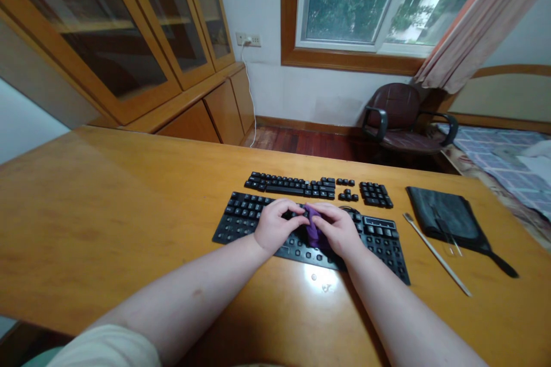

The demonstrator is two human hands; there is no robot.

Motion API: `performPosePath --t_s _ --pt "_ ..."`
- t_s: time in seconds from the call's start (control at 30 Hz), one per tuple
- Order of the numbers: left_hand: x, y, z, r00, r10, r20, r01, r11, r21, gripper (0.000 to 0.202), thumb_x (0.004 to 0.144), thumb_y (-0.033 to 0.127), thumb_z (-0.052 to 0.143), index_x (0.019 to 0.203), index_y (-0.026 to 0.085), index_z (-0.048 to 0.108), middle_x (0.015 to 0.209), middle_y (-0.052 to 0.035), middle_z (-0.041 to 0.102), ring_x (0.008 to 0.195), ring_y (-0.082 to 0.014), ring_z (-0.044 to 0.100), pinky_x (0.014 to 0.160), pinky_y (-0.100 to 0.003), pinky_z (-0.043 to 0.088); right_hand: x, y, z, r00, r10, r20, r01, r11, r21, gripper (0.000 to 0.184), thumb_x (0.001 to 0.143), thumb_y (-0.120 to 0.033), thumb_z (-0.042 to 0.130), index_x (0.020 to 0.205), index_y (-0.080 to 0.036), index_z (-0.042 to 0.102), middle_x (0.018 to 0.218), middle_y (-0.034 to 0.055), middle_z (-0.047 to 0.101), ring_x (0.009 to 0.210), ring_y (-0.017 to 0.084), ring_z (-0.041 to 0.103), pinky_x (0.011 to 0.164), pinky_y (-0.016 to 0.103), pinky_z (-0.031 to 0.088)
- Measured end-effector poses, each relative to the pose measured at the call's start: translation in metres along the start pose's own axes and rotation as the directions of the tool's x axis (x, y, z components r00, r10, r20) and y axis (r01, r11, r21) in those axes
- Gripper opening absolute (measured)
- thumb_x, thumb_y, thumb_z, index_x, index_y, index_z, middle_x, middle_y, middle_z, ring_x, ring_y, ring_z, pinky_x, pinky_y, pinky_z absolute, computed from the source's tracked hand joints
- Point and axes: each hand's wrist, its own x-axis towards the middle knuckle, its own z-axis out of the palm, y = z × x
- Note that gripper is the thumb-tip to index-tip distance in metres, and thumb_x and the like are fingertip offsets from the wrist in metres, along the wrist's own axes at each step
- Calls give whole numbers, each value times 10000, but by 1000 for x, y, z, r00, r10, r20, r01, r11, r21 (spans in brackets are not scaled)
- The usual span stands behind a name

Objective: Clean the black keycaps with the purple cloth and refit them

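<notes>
A black keyboard point(297, 252) lies on the desk under both hands; many of its keycaps are off and bare switch posts show. Over its middle, my right hand point(340, 229) grips a bunched purple cloth point(313, 232) between thumb and fingers. My left hand point(278, 223) is closed in a pinch, thumb and forefinger meeting at the cloth's left edge. Whatever lies between those fingertips is hidden. Just beyond the keyboard, loose black keycaps point(286, 184) are laid out in rows, with a number-pad block of keycaps point(376, 194) to the right.
On the right of the wooden desk point(129, 212) lie a thin brush point(437, 252) with a pale handle and a black pouch point(447, 212) with a wire tool point(447, 232) on it. Beyond the desk stand a brown chair point(396, 114) and a glass-door cabinet point(172, 86).
</notes>
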Motion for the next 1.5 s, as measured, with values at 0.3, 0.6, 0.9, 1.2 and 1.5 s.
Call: performPosePath --t_s 0.3,0.6,0.9,1.2,1.5 --pt "-2 0 2 999 -35 35 37 997 -63 160 600 265 785 687 176 683 714 -29 694 678 -159 644 688 -272 529 -1 4 1 994 59 -91 -60 998 -14 152 758 -342 646 824 -232 727 825 53 723 777 212 659 747 353 517" --pt "-3 -1 3 997 -70 14 71 994 -79 133 627 254 767 716 181 699 742 -35 708 733 -179 670 716 -289 545 -1 2 1 997 35 -68 -36 999 -9 166 745 -320 657 876 -243 723 889 54 720 825 220 658 775 362 513" --pt "-2 -1 4 995 -85 49 86 996 -24 156 647 275 750 757 182 690 774 -37 701 728 -175 663 704 -289 545 -1 2 5 972 131 -194 -127 991 32 101 724 -300 650 722 -214 703 733 41 701 692 195 639 685 335 512" --pt "2 7 3 998 -30 48 28 999 38 172 676 229 721 814 171 636 821 -38 659 784 -170 625 756 -310 529 -1 -4 8 966 116 -233 -115 993 20 96 732 -277 647 750 -207 711 776 51 711 735 199 651 717 342 521" --pt "1 5 1 996 -7 89 4 999 34 199 771 178 616 964 197 658 901 -44 698 821 -165 648 798 -316 531 -1 2 5 981 50 -187 -59 997 -45 191 750 -292 642 923 -259 716 939 55 712 894 229 642 841 403 493"
